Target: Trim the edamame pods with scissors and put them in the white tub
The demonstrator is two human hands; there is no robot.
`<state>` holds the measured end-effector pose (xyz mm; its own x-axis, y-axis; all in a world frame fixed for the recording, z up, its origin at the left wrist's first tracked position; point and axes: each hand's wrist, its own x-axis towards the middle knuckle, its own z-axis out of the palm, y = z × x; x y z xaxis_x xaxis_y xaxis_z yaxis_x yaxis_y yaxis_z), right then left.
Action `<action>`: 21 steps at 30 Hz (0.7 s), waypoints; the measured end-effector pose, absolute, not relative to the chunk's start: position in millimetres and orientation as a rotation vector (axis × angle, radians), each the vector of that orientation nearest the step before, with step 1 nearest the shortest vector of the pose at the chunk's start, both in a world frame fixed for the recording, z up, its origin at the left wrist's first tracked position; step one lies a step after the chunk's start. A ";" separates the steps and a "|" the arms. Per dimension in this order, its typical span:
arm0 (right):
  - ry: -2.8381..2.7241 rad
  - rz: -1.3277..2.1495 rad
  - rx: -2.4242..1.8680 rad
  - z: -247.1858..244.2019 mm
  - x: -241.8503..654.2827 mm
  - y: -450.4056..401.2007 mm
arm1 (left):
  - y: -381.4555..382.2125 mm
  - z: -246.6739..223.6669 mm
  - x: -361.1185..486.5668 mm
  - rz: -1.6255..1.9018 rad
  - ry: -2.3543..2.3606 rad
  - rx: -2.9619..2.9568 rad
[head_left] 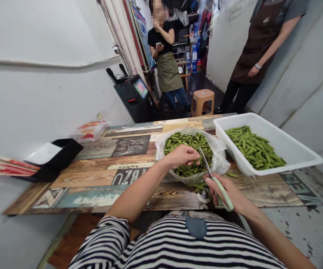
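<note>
Metal-bladed scissors (213,177) (pale-green handles (229,204)), slender pods (182,140), crinkled translucent bag (220,161)

An orange stool (202,96) stands on the dark floor (217,84).

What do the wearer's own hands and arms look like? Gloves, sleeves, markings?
Left hand and right hand: no gloves. Forearms bare, no watch or bracelet visible. Left sleeve: black-and-white striped, ending near the elbow, matching the shirt. Right sleeve isn't in view.
</note>
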<state>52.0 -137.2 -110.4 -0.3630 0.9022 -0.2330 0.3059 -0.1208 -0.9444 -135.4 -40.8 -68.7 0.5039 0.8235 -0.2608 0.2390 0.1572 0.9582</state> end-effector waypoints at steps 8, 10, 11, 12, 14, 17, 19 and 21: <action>-1.630 1.521 -1.387 -115.1 52.8 -139.8 | -41.3 -67.5 -135.8 0.493 1.117 1.476; -1.591 1.537 -1.394 -118.0 52.6 -139.3 | -38.2 -71.5 -136.5 0.480 1.127 1.442; -1.578 1.542 -1.394 -119.1 52.5 -138.9 | -36.2 -73.6 -137.0 0.459 1.112 1.406; -1.566 1.551 -1.394 -119.8 52.3 -138.5 | -34.1 -75.5 -137.7 0.439 1.093 1.366; -1.529 1.593 -1.395 -119.6 51.4 -137.9 | -30.0 -78.1 -139.2 0.423 1.057 1.282; -1.357 1.711 -1.354 -115.2 49.0 -138.8 | -27.8 -78.3 -141.0 0.480 0.970 1.131; -1.225 1.785 -1.283 -110.4 47.7 -140.3 | -30.4 -77.2 -140.7 0.542 0.901 1.044; -1.203 1.802 -1.226 -105.6 47.3 -141.6 | -35.8 -76.6 -138.3 0.610 0.878 1.001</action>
<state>47.3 -141.6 -105.6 -0.3596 0.8663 -0.3467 -0.0121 -0.3758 -0.9266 -138.3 -35.8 -76.6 0.5239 0.7802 -0.3418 -0.0479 0.4276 0.9027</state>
